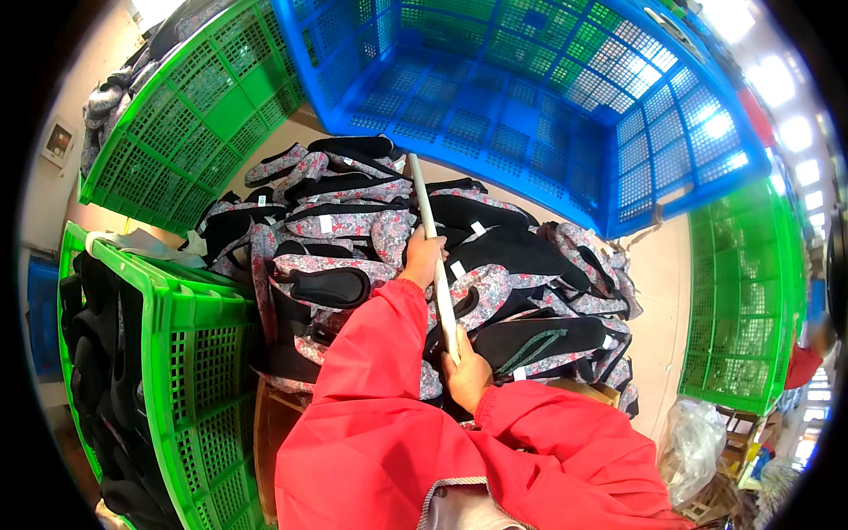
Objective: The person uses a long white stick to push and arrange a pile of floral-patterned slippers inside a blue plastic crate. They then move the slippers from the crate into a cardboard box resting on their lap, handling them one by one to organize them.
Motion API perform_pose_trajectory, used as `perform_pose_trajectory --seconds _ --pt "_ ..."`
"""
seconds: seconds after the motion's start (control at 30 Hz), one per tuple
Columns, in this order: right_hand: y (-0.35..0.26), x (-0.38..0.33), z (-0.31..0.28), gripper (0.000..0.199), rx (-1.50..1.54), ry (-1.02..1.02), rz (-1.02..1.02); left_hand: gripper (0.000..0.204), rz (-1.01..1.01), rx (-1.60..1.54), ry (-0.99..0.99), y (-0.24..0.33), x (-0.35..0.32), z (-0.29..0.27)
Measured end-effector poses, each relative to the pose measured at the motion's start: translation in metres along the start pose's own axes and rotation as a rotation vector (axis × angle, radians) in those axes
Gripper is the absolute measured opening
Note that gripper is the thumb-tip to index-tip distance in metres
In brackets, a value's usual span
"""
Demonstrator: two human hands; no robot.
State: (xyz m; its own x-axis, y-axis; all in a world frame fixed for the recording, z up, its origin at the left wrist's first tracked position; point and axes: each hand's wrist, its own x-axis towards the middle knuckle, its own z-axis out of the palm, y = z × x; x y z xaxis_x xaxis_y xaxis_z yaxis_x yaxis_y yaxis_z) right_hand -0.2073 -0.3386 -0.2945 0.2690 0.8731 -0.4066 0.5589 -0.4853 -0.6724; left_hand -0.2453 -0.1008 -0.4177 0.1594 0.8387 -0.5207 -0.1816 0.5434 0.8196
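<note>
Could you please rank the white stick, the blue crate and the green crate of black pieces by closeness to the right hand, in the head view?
From the right hand:
1. White stick: held in the hand, running up over the pile.
2. Green crate of black pieces: lower left, beside the pile.
3. Blue crate: top, tipped up behind the pile.

Bright ceiling lights [795, 132] glare at two o'clock; a pale wall with a small framed picture [59, 140] sits at ten o'clock.
</note>
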Motion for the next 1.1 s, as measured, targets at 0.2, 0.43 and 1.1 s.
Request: perform_pose_trajectory --seconds 0.2,0.43,1.1 --pt "0.0 0.014 -0.023 0.065 0.119 -0.087 0.014 0.031 -0.003 -0.011 0.041 0.0 0.01 0.008" --pt "-0.043 0.009 -0.212 0.06 0.364 -0.502 0.143 0.022 -0.207 -0.279 0.074 0.064 -0.003 0.054" --pt "0.079 -0.317 -0.311 0.037 0.686 -0.231 -0.105 0.047 0.238 -0.291 -0.553 0.222 -0.525 0.026"
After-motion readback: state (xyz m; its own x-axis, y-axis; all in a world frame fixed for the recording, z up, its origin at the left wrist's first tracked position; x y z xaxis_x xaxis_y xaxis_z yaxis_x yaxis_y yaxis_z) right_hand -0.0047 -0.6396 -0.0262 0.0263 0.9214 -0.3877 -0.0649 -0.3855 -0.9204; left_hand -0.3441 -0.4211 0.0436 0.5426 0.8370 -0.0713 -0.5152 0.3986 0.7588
